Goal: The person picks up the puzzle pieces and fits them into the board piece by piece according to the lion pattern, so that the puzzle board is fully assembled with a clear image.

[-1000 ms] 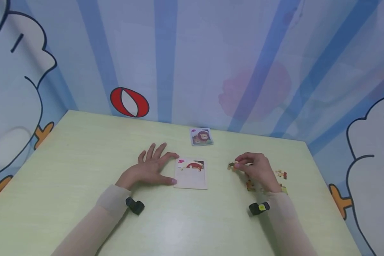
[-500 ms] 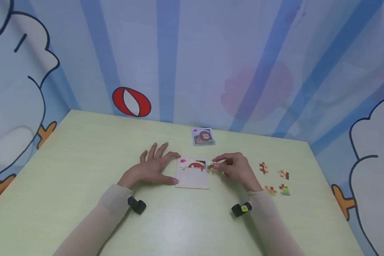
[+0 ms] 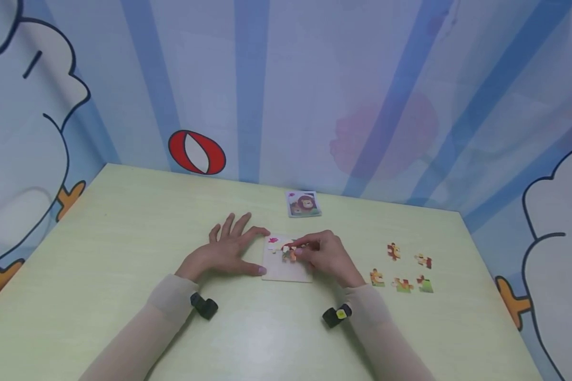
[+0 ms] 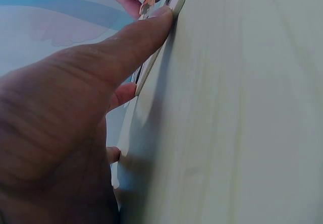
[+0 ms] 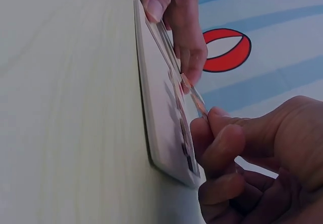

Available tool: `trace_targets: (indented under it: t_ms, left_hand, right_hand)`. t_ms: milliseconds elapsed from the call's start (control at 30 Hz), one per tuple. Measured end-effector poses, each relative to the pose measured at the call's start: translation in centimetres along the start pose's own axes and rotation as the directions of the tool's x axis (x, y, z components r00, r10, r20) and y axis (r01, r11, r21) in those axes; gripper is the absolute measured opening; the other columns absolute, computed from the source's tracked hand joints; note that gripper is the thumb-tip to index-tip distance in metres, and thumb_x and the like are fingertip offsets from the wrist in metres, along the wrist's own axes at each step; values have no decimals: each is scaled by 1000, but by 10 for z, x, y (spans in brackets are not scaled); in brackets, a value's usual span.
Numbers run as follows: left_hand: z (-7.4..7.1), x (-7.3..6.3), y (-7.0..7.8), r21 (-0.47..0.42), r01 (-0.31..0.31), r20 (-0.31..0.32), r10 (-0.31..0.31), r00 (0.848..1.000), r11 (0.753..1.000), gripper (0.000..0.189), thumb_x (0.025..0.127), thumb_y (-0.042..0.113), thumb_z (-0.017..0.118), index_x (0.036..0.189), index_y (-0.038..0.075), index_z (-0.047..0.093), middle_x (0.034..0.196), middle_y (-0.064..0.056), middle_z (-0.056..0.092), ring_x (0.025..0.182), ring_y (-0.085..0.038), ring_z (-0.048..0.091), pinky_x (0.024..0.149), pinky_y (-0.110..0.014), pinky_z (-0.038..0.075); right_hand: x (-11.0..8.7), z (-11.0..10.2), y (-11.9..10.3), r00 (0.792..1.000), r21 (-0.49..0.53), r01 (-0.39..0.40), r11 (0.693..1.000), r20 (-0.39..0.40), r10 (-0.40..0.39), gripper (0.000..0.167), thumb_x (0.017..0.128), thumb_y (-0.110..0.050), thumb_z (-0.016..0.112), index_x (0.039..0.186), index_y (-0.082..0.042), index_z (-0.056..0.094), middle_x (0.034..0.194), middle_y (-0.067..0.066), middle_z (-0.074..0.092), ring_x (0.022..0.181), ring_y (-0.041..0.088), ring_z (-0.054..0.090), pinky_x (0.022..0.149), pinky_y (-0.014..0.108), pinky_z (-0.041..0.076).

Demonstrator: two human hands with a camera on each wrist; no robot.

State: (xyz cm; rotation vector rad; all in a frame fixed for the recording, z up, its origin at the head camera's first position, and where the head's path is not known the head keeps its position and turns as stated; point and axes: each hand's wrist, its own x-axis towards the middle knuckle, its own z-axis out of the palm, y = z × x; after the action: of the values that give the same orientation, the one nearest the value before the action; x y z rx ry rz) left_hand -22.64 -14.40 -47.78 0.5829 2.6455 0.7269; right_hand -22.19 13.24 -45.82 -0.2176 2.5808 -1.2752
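A square puzzle board lies flat mid-table, with puzzle pieces set along its far part and a bare pale near part. My left hand rests at the board's left side, thumb and index finger spread and touching its edge. Between the thumb and fingers of my right hand is a puzzle piece, pinched above the board. In the right wrist view this jigsaw piece is tilted and raised off the board. The right hand covers part of the board's right side.
Several loose puzzle pieces lie on the table to the right of the board. A picture card or stack with a lion lies behind the board. A printed cloth wall rises along the table's far edge.
My right hand has carried the pinched puzzle piece leftward from beside the loose pieces to over the board. The left hand has stayed at the board's edge.
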Motion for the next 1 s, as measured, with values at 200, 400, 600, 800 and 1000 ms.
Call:
trace_targets:
  t_ms: [200, 400, 600, 800, 1000]
  left_hand:
    - [4, 3, -5, 2, 15, -13, -15, 1000, 1000, 90, 86, 59, 81, 162, 41, 37, 184, -11, -4, 167, -49, -16, 128, -79, -6]
    - [6, 4, -8, 0, 2, -13, -2, 1000, 1000, 90, 86, 60, 81, 162, 41, 37, 183, -12, -4, 166, -51, -16, 126, -81, -6]
    - [6, 4, -6, 6, -6, -21, 7, 1000, 1000, 90, 86, 61, 81, 161, 41, 37, 183, -13, -3, 166, -51, -14, 126, -81, -4]
    - [1, 0, -2, -6, -11, -16, 11, 1000, 1000, 90, 85, 66, 80, 161, 42, 38, 183, -15, -1, 166, -53, -12, 124, -84, -3]
    - [0, -1, -1, -7, -9, -9, 9, 1000, 1000, 90, 85, 66, 79, 161, 42, 37, 183, -14, -2, 166, -53, -14, 124, -83, -4]
  right_hand:
    - [5, 14, -9, 999, 2, -1, 1000, 32, 1, 14, 97, -10, 77, 109, -14, 85, 82, 3, 75, 52, 13, 53, 55, 25, 43]
    - [11, 24, -14, 999, -22, -10, 1000, 39, 11, 10, 96, -12, 80, 105, -13, 84, 84, 2, 76, 59, 11, 56, 56, 24, 47]
    - [12, 28, -18, 1000, -88, 1, 996, -5, -1, 5, 93, -14, 82, 98, -13, 83, 82, 1, 77, 71, 12, 61, 66, 25, 48]
    - [14, 32, -21, 1000, -139, 0, 990, -14, -2, 6, 93, -16, 80, 97, -12, 79, 79, 2, 71, 70, 15, 58, 64, 26, 45]
    - [14, 34, -23, 1000, -157, -20, 987, -8, 19, 8, 94, -18, 79, 97, -12, 74, 78, 1, 63, 67, 15, 53, 59, 27, 41]
